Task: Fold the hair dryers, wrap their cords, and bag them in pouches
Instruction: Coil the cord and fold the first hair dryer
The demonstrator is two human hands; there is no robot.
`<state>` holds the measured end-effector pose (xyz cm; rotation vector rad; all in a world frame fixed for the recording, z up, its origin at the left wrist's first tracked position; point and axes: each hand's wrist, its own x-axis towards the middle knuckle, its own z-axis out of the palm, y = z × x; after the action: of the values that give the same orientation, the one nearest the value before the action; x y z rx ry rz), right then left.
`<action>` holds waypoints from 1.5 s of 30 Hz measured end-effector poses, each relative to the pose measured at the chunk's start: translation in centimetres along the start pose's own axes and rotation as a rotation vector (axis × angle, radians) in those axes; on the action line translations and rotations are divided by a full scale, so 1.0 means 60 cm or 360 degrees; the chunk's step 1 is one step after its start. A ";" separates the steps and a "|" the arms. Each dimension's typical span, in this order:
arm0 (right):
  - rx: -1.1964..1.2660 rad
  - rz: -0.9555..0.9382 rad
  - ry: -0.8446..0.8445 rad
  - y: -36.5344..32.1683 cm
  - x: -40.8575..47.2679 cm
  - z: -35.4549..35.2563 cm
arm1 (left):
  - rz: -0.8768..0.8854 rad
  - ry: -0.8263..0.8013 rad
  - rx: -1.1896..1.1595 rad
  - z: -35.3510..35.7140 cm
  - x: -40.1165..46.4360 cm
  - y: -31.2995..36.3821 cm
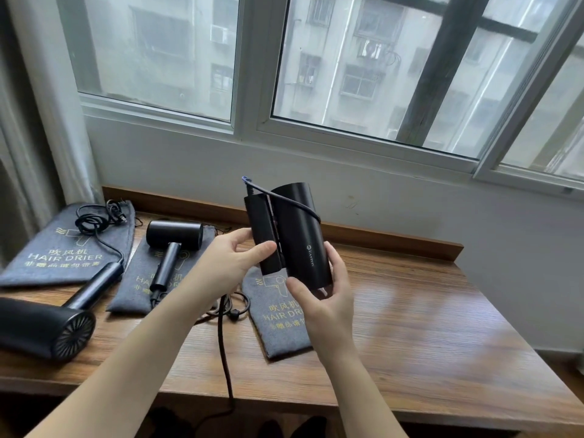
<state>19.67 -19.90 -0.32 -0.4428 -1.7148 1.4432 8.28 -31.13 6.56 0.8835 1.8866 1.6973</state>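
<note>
both hands (227,263) grip folded dryer (297,235)

Setting: a room in a residential or lodging building. Indicators: a wooden desk (426,327) set against a white wall below a sliding window (252,74); a curtain (28,121) at the left; apartment blocks (357,67) with air-conditioning units visible through the glass.

"HAIR DRIER" on left pouch (66,248); "EASTON" on held dryer (300,235).
</note>
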 end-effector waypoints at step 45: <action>-0.0232 -0.0137 -0.0121 0.014 0.003 0.003 | 0.0138 0.0137 -0.0159 0.033 0.027 -0.043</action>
<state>19.22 -19.68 -1.02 -0.3913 -1.8847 1.2933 8.15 -28.71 3.89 0.8776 1.8236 1.8922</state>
